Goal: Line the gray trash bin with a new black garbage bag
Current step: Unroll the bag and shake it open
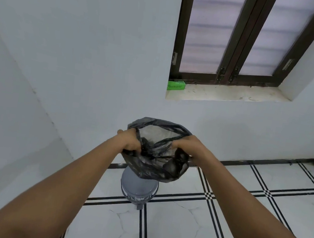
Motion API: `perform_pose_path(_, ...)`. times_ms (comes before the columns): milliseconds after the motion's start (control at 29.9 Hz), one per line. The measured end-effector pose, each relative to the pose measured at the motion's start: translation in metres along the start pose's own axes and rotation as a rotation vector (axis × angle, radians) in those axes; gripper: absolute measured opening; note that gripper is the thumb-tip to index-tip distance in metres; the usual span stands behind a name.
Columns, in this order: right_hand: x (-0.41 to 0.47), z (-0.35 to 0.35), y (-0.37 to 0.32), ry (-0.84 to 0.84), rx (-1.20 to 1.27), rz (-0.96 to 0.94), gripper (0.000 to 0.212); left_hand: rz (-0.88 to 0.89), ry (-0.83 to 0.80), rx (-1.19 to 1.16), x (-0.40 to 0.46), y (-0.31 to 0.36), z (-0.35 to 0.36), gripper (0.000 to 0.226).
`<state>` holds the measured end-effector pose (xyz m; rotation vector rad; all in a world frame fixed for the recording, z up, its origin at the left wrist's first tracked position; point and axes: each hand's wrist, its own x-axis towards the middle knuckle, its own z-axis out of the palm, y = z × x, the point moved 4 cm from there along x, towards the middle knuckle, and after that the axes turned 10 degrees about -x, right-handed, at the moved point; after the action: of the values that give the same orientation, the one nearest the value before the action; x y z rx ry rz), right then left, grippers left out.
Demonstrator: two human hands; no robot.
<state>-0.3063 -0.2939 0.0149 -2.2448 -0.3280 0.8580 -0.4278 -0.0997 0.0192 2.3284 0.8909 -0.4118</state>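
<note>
Black garbage bag [152, 166], thin, crinkled, mouth open

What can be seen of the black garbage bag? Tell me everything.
The black garbage bag is thin, crinkled, half see-through plastic. Its mouth is spread open toward the wall, the rim bunched in the left hand and right hand. The body hangs crumpled in front of the gray trash bin on the floor, hiding its top; contact cannot be told.

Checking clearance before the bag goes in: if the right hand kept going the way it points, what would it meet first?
Probably the white wall beyond the bag held by the right hand; depth is unclear.
</note>
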Motion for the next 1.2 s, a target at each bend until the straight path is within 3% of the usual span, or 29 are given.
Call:
perform_pose_path(67,0.001,-0.001,-0.01,0.016,0.133,-0.021,0.005,0.01,0.038,-0.098,-0.002,0.012,-0.005,0.071)
perform_pose_path(100,0.004,-0.004,-0.014,0.11,0.105,-0.09,0.002,0.041,0.145,-0.133,-0.003,0.016,-0.011,0.067)
perform_pose_path(200,0.0,-0.01,-0.023,0.588,-0.106,-0.506,0.025,0.308,0.687,-0.225,-0.02,0.02,-0.021,0.053)
perform_pose_path(267,-0.009,-0.003,-0.022,0.746,-0.318,-0.724,0.043,0.372,0.944,-0.062,-0.028,0.013,-0.015,0.061)
perform_pose_path(301,-0.007,0.003,-0.015,0.726,-0.468,-0.739,0.047,0.323,0.94,0.021,-0.025,0.007,-0.008,0.067)
perform_pose_path(334,0.0,0.009,-0.006,0.632,-0.642,-0.666,0.045,0.229,0.821,0.076,-0.017,-0.002,0.0,0.07)
perform_pose_path(434,0.014,0.024,0.032,0.038,-1.13,-0.128,0.027,-0.109,0.132,0.192,0.001,-0.029,0.028,0.067)
perform_pose_path(468,0.012,0.025,0.04,-0.151,-1.115,-0.021,0.027,-0.166,-0.037,0.192,0.002,-0.035,0.033,0.067)
perform_pose_path(501,0.012,0.024,0.042,-0.258,-0.978,0.012,0.026,-0.196,-0.096,0.171,0.002,-0.037,0.034,0.069)
perform_pose_path(534,0.013,0.022,0.039,-0.289,-0.777,-0.004,0.023,-0.177,-0.043,0.125,0.002,-0.037,0.031,0.07)
perform_pose_path(601,0.014,0.015,0.023,-0.175,-0.396,-0.121,0.028,-0.041,0.302,-0.045,0.003,-0.035,0.017,0.066)
perform_pose_path(668,0.013,0.008,0.007,0.05,0.005,-0.211,0.031,0.141,0.697,-0.085,-0.007,-0.031,0.008,0.068)
perform_pose_path(735,0.009,0.001,0.003,0.358,0.184,-0.328,0.023,0.251,0.88,-0.011,-0.018,-0.026,0.008,0.079)
perform_pose_path(802,0.008,0.0,0.007,0.575,-0.174,-0.446,0.021,0.186,0.765,0.087,-0.013,-0.03,0.019,0.086)
perform_pose_path(835,0.014,0.006,0.014,0.523,-0.49,-0.448,0.026,0.105,0.581,0.131,-0.007,-0.036,0.027,0.081)
perform_pose_path(902,0.027,0.024,0.036,0.204,-0.99,-0.291,0.032,-0.128,0.062,-0.033,0.0,-0.054,0.047,0.044)
perform_pose_path(935,0.028,0.028,0.045,0.088,-1.071,-0.203,0.03,-0.25,-0.17,-0.259,-0.003,-0.058,0.057,0.024)
perform_pose_path(969,0.025,0.028,0.049,0.049,-1.061,-0.162,0.028,-0.315,-0.279,-0.474,-0.007,-0.057,0.062,0.02)
perform_pose_path(1002,0.025,0.026,0.048,0.089,-0.991,-0.175,0.026,-0.317,-0.245,-0.63,-0.006,-0.055,0.062,0.023)
perform_pose_path(1069,0.025,0.017,0.039,0.289,-0.817,-0.316,0.025,-0.221,0.155,-0.715,0.002,-0.053,0.044,0.041)
perform_pose_path(1136,0.018,0.007,0.029,0.485,-0.628,-0.502,0.032,-0.062,0.561,-0.503,-0.003,-0.046,0.026,0.075)
perform_pose_path(1203,0.011,0.003,0.021,0.615,-0.5,-0.643,0.044,0.144,0.828,-0.28,-0.012,-0.038,0.021,0.094)
